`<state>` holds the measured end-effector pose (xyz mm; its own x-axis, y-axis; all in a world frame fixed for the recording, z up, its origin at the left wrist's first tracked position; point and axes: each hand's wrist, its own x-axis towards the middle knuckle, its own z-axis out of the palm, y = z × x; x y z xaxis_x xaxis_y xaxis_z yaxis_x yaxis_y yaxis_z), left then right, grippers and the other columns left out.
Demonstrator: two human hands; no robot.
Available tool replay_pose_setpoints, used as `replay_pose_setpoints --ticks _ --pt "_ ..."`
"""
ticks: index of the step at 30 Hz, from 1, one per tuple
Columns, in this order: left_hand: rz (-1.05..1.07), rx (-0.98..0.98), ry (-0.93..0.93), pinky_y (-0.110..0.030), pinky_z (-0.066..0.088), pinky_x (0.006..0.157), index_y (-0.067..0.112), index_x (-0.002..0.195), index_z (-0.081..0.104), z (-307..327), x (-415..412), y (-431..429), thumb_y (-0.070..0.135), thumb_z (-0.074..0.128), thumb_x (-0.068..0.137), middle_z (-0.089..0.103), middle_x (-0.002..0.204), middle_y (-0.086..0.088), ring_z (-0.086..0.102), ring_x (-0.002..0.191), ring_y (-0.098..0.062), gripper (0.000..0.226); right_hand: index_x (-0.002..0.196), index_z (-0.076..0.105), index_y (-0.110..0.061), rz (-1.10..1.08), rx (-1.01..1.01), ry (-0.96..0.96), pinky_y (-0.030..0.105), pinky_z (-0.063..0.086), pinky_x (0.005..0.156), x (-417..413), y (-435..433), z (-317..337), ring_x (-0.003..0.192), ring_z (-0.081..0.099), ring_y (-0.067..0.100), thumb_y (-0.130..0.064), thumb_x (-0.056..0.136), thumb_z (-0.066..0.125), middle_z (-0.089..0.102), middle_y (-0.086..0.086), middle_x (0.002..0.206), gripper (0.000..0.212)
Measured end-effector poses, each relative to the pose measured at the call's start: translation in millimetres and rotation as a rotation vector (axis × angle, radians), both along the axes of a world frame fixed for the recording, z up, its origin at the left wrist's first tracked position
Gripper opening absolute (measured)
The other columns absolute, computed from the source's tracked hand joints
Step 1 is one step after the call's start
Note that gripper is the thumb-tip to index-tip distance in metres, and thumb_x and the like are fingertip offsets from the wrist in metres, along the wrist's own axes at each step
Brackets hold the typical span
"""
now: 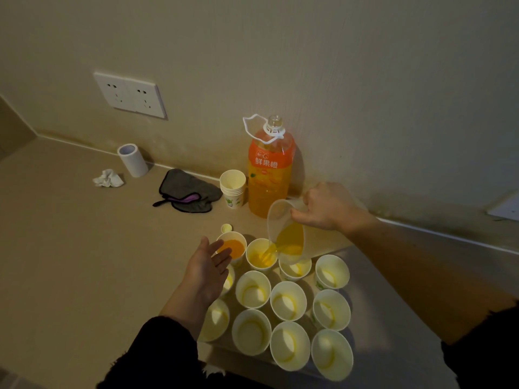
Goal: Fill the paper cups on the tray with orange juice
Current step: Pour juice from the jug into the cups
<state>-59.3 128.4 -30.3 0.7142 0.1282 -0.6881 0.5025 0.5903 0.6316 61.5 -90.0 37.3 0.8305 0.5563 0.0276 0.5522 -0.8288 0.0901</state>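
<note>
The right hand (pixel 328 209) grips a clear plastic jug (pixel 286 234) by its far side, its fingers (pixel 299 214) curled around the rim and wall. The jug is tipped over to the left above the back row of paper cups (pixel 288 300), and a stream of orange juice (pixel 269 252) runs from its lip into the second cup from the left (pixel 259 255), which is partly filled. More juice sits in the lowered side of the jug.

The left hand (pixel 206 269) hovers over the left edge of the cups with its palm turned up and inward. Its fingers (pixel 222 248) are straight and slightly spread and hold nothing. Their tips reach over the near rim of the back-left cup (pixel 233 247), which is full of juice.

The cups stand in rows on a grey tray (pixel 376 276) that lies on the beige counter (pixel 70 248). The remaining cups show only a thin yellow ring at the bottom.

Behind the tray, against the wall, a large orange juice bottle (pixel 269 175) stands upright with its neck open, and a white carrying loop hangs from the neck. A stack of spare cups (pixel 232 188) stands just to its left. A small yellow cap (pixel 226 227) lies on the counter just behind the full cup. Farther left are a dark grey cloth (pixel 188 193), a white roll (pixel 132 160) and a crumpled tissue (pixel 108 178). A double wall socket (pixel 130 95) is set in the wall above them.
</note>
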Motion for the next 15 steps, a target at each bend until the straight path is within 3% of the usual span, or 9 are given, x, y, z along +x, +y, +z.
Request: replay_pose_setpoints --ticks 9,15 --pt "-0.017 0.007 -0.005 -0.041 0.011 0.117 0.010 0.142 0.038 -0.3 -1.4 4.1 0.048 0.020 0.102 0.038 0.148 -0.017 0.026 0.142 -0.028 0.058 0.052 0.038 -0.022 0.019 -0.004 0.010 0.024 0.021 0.047 -2.8 3.0 2.3 0.059 0.047 0.017 -0.067 0.085 0.036 0.039 -0.004 0.053 0.056" --pt "-0.029 0.008 0.002 -0.041 0.011 0.116 0.010 0.141 0.039 -0.5 -1.1 4.8 0.047 0.020 0.102 0.037 0.148 -0.016 0.026 0.142 -0.028 0.057 0.051 0.036 -0.023 0.018 -0.007 0.018 0.024 0.019 0.047 -5.1 4.2 4.2 0.060 0.046 0.018 -0.069 0.079 0.028 0.038 -0.004 0.053 0.055"
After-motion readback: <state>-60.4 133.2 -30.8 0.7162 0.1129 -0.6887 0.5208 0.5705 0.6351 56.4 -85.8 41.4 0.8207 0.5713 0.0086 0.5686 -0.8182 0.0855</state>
